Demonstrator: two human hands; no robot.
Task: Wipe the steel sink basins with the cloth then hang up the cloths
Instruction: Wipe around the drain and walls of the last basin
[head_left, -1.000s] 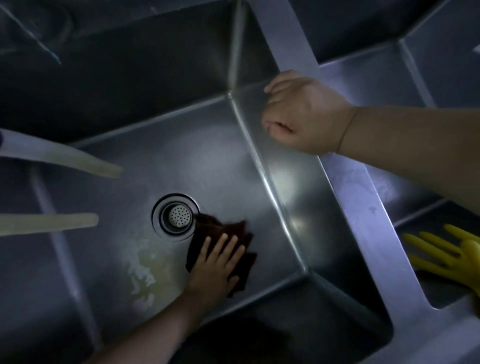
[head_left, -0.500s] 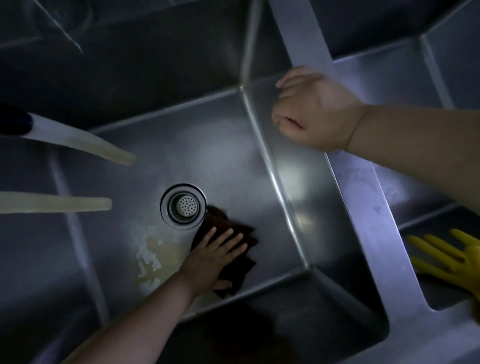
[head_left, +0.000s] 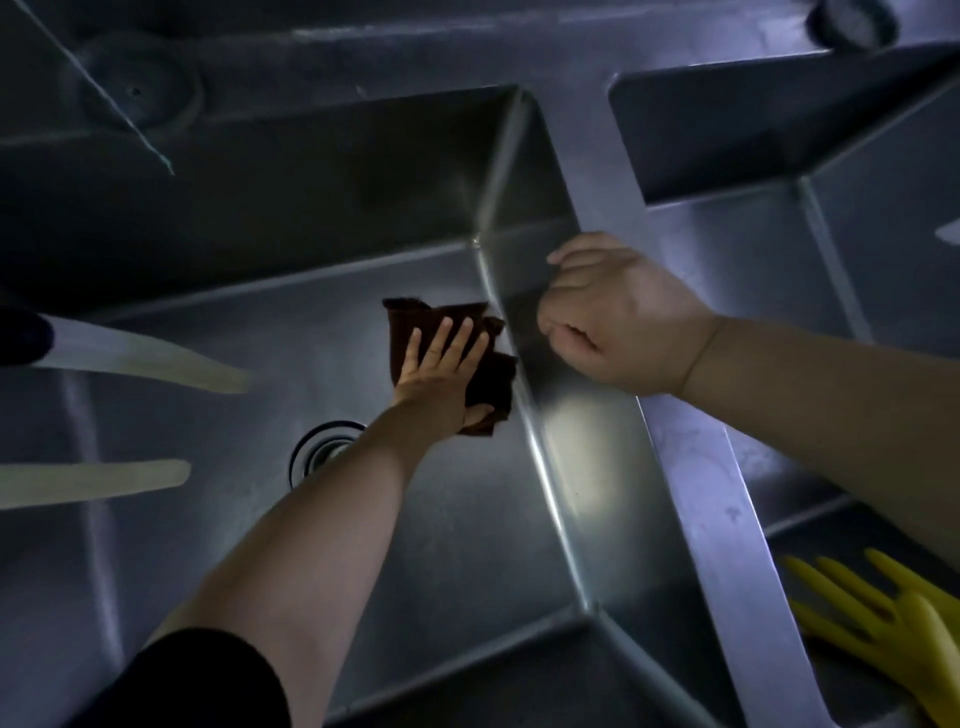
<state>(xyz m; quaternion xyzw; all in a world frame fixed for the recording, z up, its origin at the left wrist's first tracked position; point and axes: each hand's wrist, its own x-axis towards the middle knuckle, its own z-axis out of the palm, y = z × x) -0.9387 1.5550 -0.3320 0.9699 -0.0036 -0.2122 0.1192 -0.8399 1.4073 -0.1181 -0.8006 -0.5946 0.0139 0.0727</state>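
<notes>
Left hand (head_left: 439, 374): laid flat with fingers straight and spread, pressed on the dark brown cloth (head_left: 480, 364) against the floor of the steel sink basin (head_left: 291, 332). The cloth is found under the palm and fingers, its edges showing beyond the fingertips and on the thumb side, touching the basin's right-hand wall.

Right hand (head_left: 615, 317): rested on the dividing rim (head_left: 696, 467) between the two basins, fingers curled over the edge; nothing is seen held in it.

Drain strainer (head_left: 322, 449): set in the basin floor, behind the left wrist, partly hidden by the forearm.

Yellow rubber glove (head_left: 893, 629): laid in the neighbouring basin, below the right forearm.

Black sleeve (head_left: 197, 680): worn on the left upper arm.
</notes>
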